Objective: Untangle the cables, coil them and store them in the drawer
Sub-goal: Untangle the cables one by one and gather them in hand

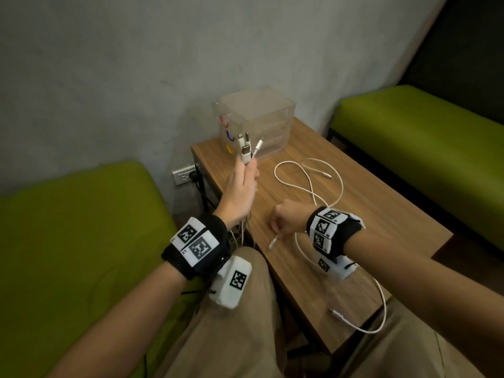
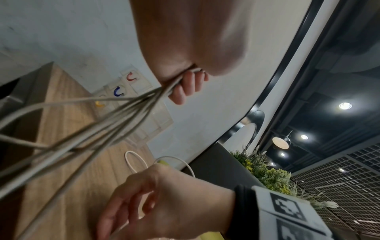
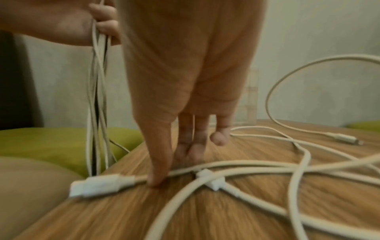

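Note:
My left hand (image 1: 249, 173) is raised over the table's left edge and grips a bundle of white cables (image 2: 115, 123). Their plugs (image 1: 245, 148) stick up above the fist, and the strands hang down past my knee (image 3: 96, 97). My right hand (image 1: 275, 227) is down on the wooden table (image 1: 381, 214), thumb and fingers pinching a loose white cable (image 3: 205, 167) just behind its USB plug (image 3: 96, 185). That cable loops across the table (image 1: 313, 184). A clear drawer unit (image 1: 256, 121) with red, blue and yellow handles stands shut at the far corner.
Green benches flank the table on the left (image 1: 81, 227) and right (image 1: 422, 148). A grey wall with a socket (image 1: 184, 175) is behind. Another cable plug (image 1: 336, 313) lies near the table's front edge, its cord hanging over. My legs are under the near side.

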The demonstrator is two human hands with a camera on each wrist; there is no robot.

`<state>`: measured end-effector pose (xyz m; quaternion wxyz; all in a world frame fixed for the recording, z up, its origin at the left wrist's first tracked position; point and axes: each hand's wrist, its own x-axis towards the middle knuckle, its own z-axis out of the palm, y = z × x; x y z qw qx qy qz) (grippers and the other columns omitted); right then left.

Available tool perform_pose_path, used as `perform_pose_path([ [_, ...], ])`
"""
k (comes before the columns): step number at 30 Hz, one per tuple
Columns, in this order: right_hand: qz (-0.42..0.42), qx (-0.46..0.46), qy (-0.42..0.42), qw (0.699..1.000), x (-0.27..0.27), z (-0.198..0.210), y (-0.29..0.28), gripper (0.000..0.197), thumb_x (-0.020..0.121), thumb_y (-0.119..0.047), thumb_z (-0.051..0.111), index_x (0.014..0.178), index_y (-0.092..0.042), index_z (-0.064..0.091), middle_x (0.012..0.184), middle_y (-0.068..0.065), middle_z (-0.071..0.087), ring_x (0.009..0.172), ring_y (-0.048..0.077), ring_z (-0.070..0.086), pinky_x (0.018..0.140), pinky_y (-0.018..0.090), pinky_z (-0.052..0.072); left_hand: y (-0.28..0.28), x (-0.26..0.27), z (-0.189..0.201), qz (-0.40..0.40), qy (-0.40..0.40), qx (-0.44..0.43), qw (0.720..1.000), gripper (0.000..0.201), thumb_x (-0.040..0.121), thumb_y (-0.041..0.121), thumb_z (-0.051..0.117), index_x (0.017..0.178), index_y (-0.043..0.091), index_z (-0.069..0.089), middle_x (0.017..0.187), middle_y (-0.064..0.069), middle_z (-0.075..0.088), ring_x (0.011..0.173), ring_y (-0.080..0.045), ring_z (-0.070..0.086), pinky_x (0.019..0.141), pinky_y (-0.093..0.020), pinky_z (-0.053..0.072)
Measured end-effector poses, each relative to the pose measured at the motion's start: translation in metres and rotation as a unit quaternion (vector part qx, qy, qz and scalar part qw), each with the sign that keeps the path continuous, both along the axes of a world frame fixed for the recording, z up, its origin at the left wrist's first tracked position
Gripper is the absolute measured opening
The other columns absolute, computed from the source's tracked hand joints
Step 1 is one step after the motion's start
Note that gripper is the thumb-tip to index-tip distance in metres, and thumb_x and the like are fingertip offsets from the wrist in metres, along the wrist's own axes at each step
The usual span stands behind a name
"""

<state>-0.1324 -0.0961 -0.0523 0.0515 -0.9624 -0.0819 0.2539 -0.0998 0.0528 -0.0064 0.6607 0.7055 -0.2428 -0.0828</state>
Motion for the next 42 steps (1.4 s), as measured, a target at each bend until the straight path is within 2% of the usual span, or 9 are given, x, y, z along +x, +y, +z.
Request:
perform_pose_path([
  [5,-0.078,0.145,-0.297,0.941,0.005,0.024,-0.015,0.007,0.085,-0.017,0.062,0.088,-0.011,0.063,0.085,0.006,0.067,0.078,0.021,0.063,0.073,0.04,0.052,0.001,0.002,-0.003,0.042,0.028,-0.004,0.999,0.029,0.1,0.023,0.026,0.114,0.001,0.038,0.086,-0.026,0.046,0.091,-0.051,0.043,0.08,-0.054,0.043],
  [9,-0.134,0.271,-0.495,0.815,0.008,0.053,0.001,0.006,0.084,-0.014,0.065,0.087,-0.009,0.062,0.081,0.003,0.067,0.073,0.016,0.062,0.071,0.032,0.053,-0.004,-0.001,0.002,0.073,0.095,-0.039,0.992,0.041,0.097,0.035,0.036,0.123,0.004,0.037,0.122,-0.032,0.046,0.098,-0.035,0.056,0.089,-0.046,0.043],
  [14,-0.097,0.312,-0.542,0.774,0.007,0.053,0.027,0.008,0.081,-0.005,0.065,0.089,-0.003,0.066,0.082,0.006,0.069,0.073,0.011,0.065,0.071,0.022,0.054,-0.022,-0.006,0.011,0.076,0.046,-0.042,0.995,0.021,0.096,0.031,0.042,0.11,0.016,0.046,0.107,-0.007,0.062,0.101,-0.019,0.06,0.089,-0.031,0.048],
  [17,-0.1,0.338,-0.545,0.761,0.006,0.054,0.032,0.014,0.082,-0.007,0.065,0.094,-0.001,0.061,0.085,0.007,0.066,0.071,0.013,0.063,0.067,0.019,0.053,-0.028,0.0,0.007,0.124,0.044,-0.078,0.988,0.017,0.098,0.029,0.036,0.096,0.02,0.051,0.101,-0.008,0.063,0.098,-0.023,0.062,0.091,-0.04,0.049],
  [21,-0.11,0.317,-0.509,0.792,0.001,0.04,0.023,0.016,0.087,-0.009,0.06,0.099,-0.003,0.054,0.079,0.001,0.06,0.065,0.011,0.056,0.063,0.019,0.047,-0.027,0.008,0.01,0.159,0.009,-0.095,0.983,0.025,0.099,0.027,0.034,0.081,0.019,0.049,0.072,0.005,0.051,0.069,-0.017,0.052,0.068,-0.035,0.041],
  [27,-0.07,0.028,-0.181,0.981,-0.027,-0.028,-0.027,0.03,0.1,-0.028,0.033,0.104,-0.008,0.055,0.103,0.013,0.061,0.093,0.024,0.057,0.084,0.038,0.044,0.002,0.036,0.066,0.249,-0.057,-0.213,0.943,0.034,0.098,0.029,0.028,0.068,0.02,0.04,0.058,0.005,0.041,0.044,-0.002,0.039,0.049,-0.02,0.033],
  [31,-0.108,-0.08,-0.179,0.975,-0.026,-0.028,-0.06,0.03,0.099,-0.03,0.031,0.113,-0.014,0.053,0.122,0.007,0.053,0.116,0.027,0.046,0.094,0.043,0.039,0.017,0.046,0.093,0.239,-0.059,-0.304,0.92,0.03,0.101,0.022,0.025,0.074,0.016,0.036,0.062,0.0,0.04,0.043,-0.004,0.049,0.047,-0.02,0.043],
  [36,-0.163,-0.157,-0.146,0.963,-0.026,-0.02,-0.086,0.032,0.099,-0.032,0.033,0.117,-0.017,0.055,0.122,0.007,0.051,0.118,0.026,0.046,0.089,0.042,0.038,0.028,0.049,0.108,0.243,-0.061,-0.366,0.896,0.033,0.101,0.023,0.023,0.07,0.014,0.029,0.056,0.002,0.029,0.035,-0.006,0.026,0.036,-0.017,0.023],
  [42,-0.21,-0.074,-0.218,0.95,-0.016,0.007,-0.082,0.029,0.098,-0.026,0.035,0.095,-0.01,0.059,0.099,0.015,0.066,0.095,0.034,0.06,0.084,0.042,0.043,0.023,0.055,0.088,0.219,-0.12,-0.17,0.953,0.029,0.09,0.043,0.033,0.07,0.023,0.037,0.057,0.008,0.037,0.044,-0.009,0.033,0.045,-0.028,0.027],
])
